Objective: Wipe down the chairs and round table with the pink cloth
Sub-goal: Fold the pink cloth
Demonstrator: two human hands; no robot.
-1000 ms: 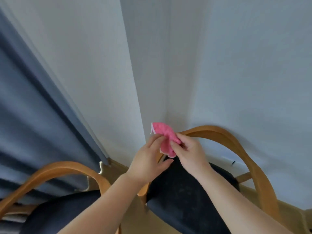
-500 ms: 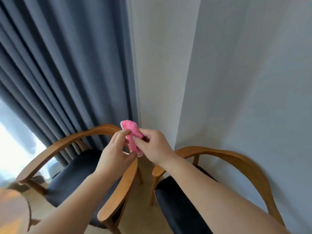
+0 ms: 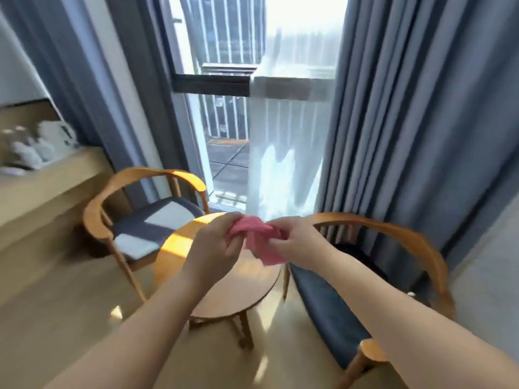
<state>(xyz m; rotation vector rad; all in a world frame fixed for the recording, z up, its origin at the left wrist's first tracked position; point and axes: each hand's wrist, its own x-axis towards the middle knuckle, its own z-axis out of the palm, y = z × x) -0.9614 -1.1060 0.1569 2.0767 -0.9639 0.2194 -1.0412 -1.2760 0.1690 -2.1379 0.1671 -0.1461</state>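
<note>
Hands, left hand (image 3: 216,248) and right hand (image 3: 295,242), both pinch pink cloth (image 3: 259,238) above round table (image 3: 224,290) between two chairs (image 3: 146,220)

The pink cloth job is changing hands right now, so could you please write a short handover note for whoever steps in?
Left hand and right hand: both pinch the pink cloth, bunched between them in the air above the round table.
Left chair stands beyond the table by the window; right chair stands beside the table, by the curtain.
Done: nothing that shows; the cloth touches no surface now.
Left: wipe the table top and both chairs, as far as can be told.
</note>
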